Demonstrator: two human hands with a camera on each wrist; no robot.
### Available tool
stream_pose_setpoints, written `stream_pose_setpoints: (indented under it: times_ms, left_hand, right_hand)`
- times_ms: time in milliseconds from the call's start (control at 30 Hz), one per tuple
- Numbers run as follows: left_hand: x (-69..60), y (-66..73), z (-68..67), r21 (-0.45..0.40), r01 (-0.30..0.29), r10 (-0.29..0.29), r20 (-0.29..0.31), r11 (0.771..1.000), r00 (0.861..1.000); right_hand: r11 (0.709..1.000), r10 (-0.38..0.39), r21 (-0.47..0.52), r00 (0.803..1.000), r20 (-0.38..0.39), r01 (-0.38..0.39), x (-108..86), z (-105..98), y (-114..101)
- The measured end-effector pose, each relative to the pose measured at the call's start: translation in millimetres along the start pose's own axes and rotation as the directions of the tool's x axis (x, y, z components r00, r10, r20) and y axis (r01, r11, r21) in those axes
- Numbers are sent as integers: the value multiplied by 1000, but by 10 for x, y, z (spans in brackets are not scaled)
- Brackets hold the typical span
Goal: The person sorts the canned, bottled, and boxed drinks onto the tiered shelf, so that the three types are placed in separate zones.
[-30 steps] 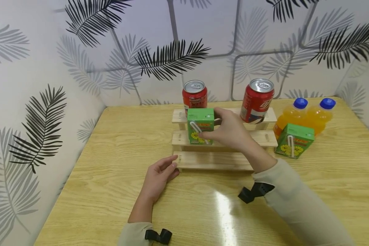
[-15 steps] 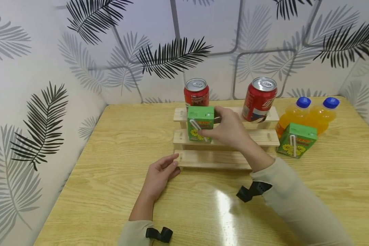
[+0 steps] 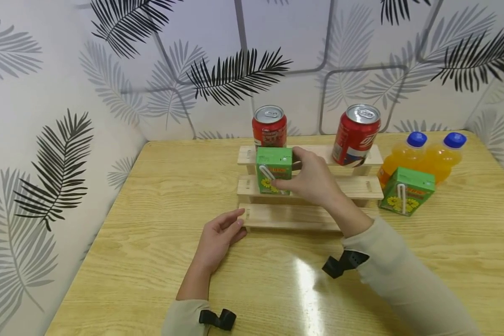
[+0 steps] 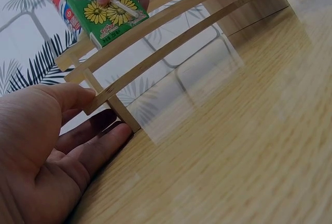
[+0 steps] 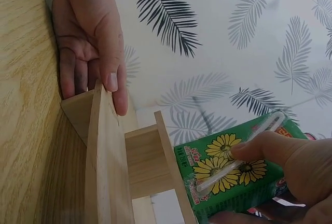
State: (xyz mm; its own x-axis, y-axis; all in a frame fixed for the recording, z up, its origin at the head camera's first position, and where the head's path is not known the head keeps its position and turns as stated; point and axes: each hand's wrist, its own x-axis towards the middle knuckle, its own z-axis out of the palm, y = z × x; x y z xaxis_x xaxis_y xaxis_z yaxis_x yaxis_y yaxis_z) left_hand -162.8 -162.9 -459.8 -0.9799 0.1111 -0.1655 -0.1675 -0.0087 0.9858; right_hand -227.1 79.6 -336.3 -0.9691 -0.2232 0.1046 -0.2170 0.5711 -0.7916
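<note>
My right hand (image 3: 315,179) pinches a green juice box (image 3: 273,163), thumb on its front beside the white straw and fingers behind. The carton stands upright at the left end of the middle tier of a wooden three-tier rack (image 3: 294,215); in the right wrist view its base (image 5: 194,203) meets that board. My left hand (image 3: 221,238) holds the left end of the bottom tier. In the left wrist view, the left hand (image 4: 57,146) has its fingers against the rack's end and leg (image 4: 123,114). Behind the carton, a red cola can (image 3: 269,126) stands on the top tier, its lower part hidden.
Another, larger-looking red can (image 3: 356,135) stands on the top tier's right end. Right of the rack, a second green juice box (image 3: 408,191) stands before two orange drink bottles (image 3: 443,156) with blue caps. All rest on a wooden table (image 3: 151,261) against a leaf-patterned wall.
The view has shifted slightly. My right hand and the juice box stay at nearly the same place on the rack, the box dipping slightly. The left hand keeps its hold.
</note>
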Motion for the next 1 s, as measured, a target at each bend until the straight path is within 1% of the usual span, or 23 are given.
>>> stream_pose_setpoints:
  times_ms: [133,267,533,767,1000]
  left_hand:
    - [4,11,4,5,-13,13,2,1000,1000]
    - [12,18,3,6,-12,12,0,1000,1000]
    - [3,7,7,5,5,-5,-1,1000,1000]
    - [-5,13,-6,6,10,-10,-6,1000,1000]
    - [2,16,4,1,6,-6,1,1000,1000]
  right_hand:
    - [1000,-17,-9,1000,-6,17,4,4,11]
    - [1000,-28,-8,1000,-5,28,15,2,30]
    - [1000,-6,6,1000,19,6,-4,2,81]
    - [999,-15,34,998,54,13,20,-3,104]
    - [999,-19,49,999,42,17,14,-11,119]
